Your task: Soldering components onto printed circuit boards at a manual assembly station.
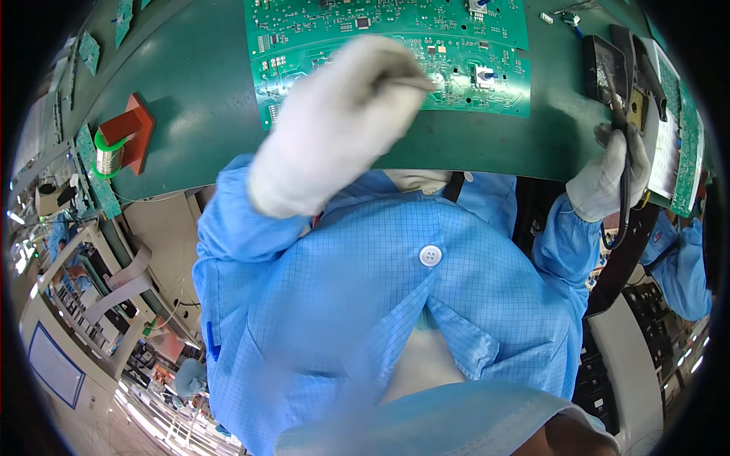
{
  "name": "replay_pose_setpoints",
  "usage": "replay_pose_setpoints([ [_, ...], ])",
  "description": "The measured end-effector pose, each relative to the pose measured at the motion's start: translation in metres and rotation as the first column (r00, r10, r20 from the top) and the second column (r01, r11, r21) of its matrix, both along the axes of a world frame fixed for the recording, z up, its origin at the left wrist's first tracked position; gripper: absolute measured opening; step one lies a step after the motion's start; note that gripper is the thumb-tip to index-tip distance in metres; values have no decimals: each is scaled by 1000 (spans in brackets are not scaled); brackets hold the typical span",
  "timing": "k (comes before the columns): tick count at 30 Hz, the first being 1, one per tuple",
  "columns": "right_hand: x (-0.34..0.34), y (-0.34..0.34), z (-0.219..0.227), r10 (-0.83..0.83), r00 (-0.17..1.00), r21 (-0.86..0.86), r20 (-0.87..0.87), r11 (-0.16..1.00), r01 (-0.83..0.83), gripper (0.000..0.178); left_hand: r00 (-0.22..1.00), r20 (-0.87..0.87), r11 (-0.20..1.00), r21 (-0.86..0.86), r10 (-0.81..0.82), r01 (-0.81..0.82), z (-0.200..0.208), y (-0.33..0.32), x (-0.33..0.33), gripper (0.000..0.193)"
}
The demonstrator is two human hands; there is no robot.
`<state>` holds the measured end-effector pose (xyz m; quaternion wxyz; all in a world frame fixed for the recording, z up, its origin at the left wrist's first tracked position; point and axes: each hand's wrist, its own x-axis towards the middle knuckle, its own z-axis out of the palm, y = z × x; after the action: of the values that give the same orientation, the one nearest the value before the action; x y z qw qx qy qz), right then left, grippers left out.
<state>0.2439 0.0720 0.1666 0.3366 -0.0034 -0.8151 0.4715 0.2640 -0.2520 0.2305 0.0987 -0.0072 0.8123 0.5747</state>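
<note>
Right grip [610, 176] wrapped round soldering iron [619, 114], two o'clock; left grip [342, 121], hold unclear, over populated circuit boards [464, 57], twelve; remainder unclear.

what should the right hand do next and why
Probably carry the soldering iron to the nearer green circuit board: the right hand holds it with its tip seemingly over the black tray, while the left hand, blurred, is above that board.

The board [456, 62], green and studded with small parts, lies flat on the surface [199, 83], partly hidden. The iron [617, 112], black-corded, slants in the right hand [610, 173], tip pointing forward.
</note>
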Motion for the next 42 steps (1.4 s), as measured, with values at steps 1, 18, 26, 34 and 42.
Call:
replay_pose_setpoints([
  [1, -1, -9, 1, 34, 999, -21, 10, 999, -34, 26, 988, 130, 989, 114, 82, -97, 13, -15, 6, 25],
  [18, -10, -42, -14, 188, 981, 11, 52, 982, -189, 22, 716, -454, 743, -158, 530, -650, -83, -146, -91, 26],
  [26, -11, -41, -18, 184, 982, -64, 38, 981, -181, 25, 758, -411, 788, -137, 506, -600, -85, -146, -90, 26],
  [34, -12, -36, -20, 115, 990, 86, 78, 989, -121, 23, 762, -478, 786, -209, 437, -582, -86, -144, -87, 27],
  [42, -11, -33, -22, 101, 991, 92, 87, 990, -109, 24, 695, -713, 659, -477, 97, -581, -79, -155, -86, 35],
])
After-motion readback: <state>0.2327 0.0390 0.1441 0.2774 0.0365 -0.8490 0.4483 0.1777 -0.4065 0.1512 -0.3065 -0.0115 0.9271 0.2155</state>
